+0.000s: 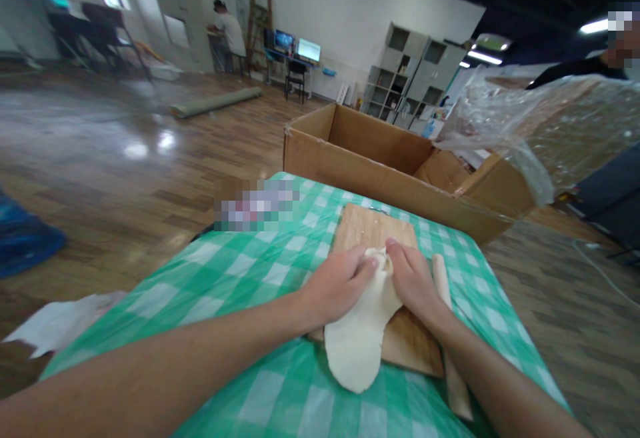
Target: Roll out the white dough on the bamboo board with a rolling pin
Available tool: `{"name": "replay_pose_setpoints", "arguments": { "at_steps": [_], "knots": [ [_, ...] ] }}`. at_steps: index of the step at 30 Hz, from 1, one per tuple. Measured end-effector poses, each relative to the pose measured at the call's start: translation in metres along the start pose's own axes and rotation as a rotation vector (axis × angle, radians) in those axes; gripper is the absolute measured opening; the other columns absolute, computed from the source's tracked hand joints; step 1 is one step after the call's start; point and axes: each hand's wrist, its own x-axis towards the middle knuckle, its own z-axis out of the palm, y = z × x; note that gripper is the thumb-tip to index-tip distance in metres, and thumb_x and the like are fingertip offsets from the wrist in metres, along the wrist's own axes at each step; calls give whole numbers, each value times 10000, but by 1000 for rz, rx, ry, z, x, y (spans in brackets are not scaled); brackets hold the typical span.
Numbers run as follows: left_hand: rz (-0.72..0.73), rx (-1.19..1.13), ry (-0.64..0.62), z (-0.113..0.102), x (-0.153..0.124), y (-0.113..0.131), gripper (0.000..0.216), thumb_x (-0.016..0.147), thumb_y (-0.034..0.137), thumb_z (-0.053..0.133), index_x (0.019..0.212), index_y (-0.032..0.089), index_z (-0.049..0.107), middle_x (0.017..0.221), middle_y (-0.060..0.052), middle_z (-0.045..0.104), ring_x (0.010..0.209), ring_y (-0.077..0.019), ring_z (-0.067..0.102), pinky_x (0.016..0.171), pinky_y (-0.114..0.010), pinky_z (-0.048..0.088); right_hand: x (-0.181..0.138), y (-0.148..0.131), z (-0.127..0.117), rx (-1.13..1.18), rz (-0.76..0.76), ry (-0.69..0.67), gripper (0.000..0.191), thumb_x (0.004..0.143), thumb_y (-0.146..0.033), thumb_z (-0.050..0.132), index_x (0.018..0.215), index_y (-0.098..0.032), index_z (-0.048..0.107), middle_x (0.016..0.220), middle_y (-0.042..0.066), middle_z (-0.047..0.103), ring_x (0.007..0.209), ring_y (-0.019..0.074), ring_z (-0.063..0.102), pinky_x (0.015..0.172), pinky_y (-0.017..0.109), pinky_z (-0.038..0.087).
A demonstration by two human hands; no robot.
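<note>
A flat sheet of pale dough (357, 341) lies on a wooden cutting board (373, 228) and hangs over its near edge onto the cloth. My left hand (337, 285) and my right hand (413, 278) both rest on the far end of the dough, fingers curled and pinching it together at the top. A wooden rolling pin (457, 385) lies along the right side of the board, partly under my right forearm.
The board sits on a table with a green and white checked cloth (240, 278). An open cardboard box (380, 151) stands behind it. Crumpled clear plastic (545, 125) hangs at the right, near another person. White paper (55, 321) lies on the wooden floor at left.
</note>
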Motion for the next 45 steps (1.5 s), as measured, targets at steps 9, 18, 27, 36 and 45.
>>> {"name": "replay_pose_setpoints", "arguments": {
  "at_steps": [9,18,27,36,45],
  "knots": [
    [0,-147,0,-1,3,-4,344,1035,411,462,892,189,682,844,-25,712,822,-203,639,715,-315,424,-5,-4,0,-236,-307,-64,378,1055,-355,408,691,-256,427,595,-9,531,547,162,459,569,321,254],
    [1,-6,-96,3,-3,-2,277,1031,294,396,970,210,652,1016,-85,754,999,-263,709,882,-383,515,-16,-20,4,-368,-272,-212,351,1101,-419,345,895,-228,555,741,49,664,670,218,610,597,320,279],
    [-40,-316,-20,3,1,-10,549,860,309,700,1357,223,482,1062,-48,746,982,-247,709,917,-410,545,-2,-3,1,-260,-284,-29,350,1059,-355,431,739,-243,516,634,15,590,574,186,540,582,318,283],
    [-29,-97,-67,-5,6,-9,286,951,461,624,1030,191,677,990,-61,739,936,-255,690,833,-383,531,-11,-7,-3,-126,-187,-28,423,1095,-505,334,963,-223,620,744,35,700,709,222,657,664,319,399],
    [57,52,-192,5,-4,-4,238,927,211,539,1137,179,648,1107,-117,736,1049,-279,701,919,-402,553,-14,-17,3,-276,-329,-166,295,1081,-337,341,1169,-213,593,829,55,734,710,239,691,650,330,412]
  ]
}}
